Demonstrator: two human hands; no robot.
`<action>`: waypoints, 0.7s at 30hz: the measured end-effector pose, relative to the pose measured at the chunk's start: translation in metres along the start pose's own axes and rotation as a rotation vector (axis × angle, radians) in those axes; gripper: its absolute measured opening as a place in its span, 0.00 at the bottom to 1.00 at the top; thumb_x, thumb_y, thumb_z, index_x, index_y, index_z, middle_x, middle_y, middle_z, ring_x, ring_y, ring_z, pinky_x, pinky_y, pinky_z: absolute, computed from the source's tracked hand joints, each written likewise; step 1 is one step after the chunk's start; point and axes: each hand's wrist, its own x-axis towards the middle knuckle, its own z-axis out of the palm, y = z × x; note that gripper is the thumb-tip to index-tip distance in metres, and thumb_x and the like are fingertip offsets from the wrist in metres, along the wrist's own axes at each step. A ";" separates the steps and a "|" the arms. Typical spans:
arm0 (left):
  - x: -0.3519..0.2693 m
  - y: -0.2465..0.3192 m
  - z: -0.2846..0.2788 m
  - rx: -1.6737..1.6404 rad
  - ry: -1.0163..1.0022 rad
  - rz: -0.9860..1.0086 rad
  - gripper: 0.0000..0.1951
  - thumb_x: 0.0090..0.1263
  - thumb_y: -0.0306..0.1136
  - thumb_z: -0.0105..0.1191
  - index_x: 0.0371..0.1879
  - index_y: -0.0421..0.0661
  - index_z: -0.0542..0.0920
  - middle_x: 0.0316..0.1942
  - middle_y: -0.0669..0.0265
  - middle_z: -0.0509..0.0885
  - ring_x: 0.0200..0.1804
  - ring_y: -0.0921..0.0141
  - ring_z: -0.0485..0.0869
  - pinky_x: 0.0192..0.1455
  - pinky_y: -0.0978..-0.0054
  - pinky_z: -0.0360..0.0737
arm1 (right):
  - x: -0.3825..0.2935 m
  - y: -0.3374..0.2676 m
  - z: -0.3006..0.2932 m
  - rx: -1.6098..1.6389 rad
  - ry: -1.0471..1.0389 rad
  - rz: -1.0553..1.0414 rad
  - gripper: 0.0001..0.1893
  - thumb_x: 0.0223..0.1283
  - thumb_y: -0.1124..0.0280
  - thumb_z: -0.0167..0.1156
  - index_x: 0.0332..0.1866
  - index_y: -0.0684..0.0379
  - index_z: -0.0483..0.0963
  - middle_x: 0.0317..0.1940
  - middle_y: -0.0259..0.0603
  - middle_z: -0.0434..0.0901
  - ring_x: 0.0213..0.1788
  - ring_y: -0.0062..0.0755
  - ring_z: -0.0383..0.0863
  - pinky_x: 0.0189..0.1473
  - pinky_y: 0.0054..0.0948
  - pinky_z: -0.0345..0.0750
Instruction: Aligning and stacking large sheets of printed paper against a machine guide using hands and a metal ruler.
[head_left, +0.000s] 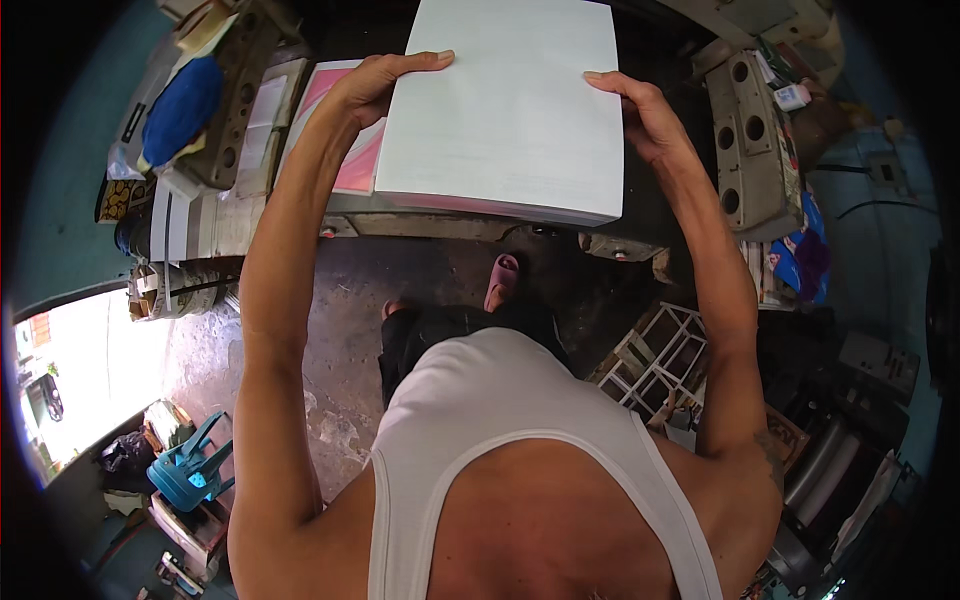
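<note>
A thick stack of white paper sheets (502, 120) is between my two hands, above the front of a machine table (427, 225). My left hand (379, 82) grips its left edge, with the thumb flat on the top sheet. On the opposite edge, my right hand (641, 112) has its thumb on top and its fingers hidden below. Pink shows along the near side of the stack, under the white face. Pink-and-white printed sheets (364, 161) lie to the left, partly behind my left hand and forearm.
Metal side blocks with round holes, one at left (240, 112) and one at right (739, 142), flank the table. A blue cloth (184, 109) rests on the left one. A white wire rack (660, 349) stands on the floor at right, a teal plastic stool (191, 465) at lower left.
</note>
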 end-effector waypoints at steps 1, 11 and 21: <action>-0.015 0.001 -0.005 0.000 -0.028 -0.026 0.30 0.64 0.47 0.71 0.57 0.35 0.81 0.49 0.56 0.87 0.50 0.67 0.88 0.54 0.70 0.86 | -0.009 -0.003 0.011 -0.005 -0.011 -0.029 0.27 0.52 0.50 0.71 0.49 0.64 0.84 0.35 0.40 0.85 0.37 0.29 0.84 0.49 0.32 0.78; -0.174 -0.021 -0.116 0.116 -0.140 0.045 0.33 0.65 0.50 0.69 0.60 0.34 0.79 0.52 0.53 0.87 0.49 0.67 0.89 0.56 0.67 0.86 | -0.116 -0.008 0.189 0.076 0.031 -0.086 0.20 0.57 0.49 0.68 0.37 0.58 0.83 0.25 0.26 0.79 0.25 0.13 0.72 0.28 0.20 0.62; -0.393 -0.069 -0.281 0.126 -0.009 -0.020 0.36 0.59 0.50 0.74 0.59 0.36 0.80 0.52 0.55 0.87 0.49 0.66 0.89 0.56 0.68 0.84 | -0.228 -0.008 0.454 0.157 -0.152 -0.054 0.24 0.62 0.55 0.64 0.53 0.66 0.80 0.43 0.38 0.84 0.43 0.26 0.82 0.46 0.26 0.77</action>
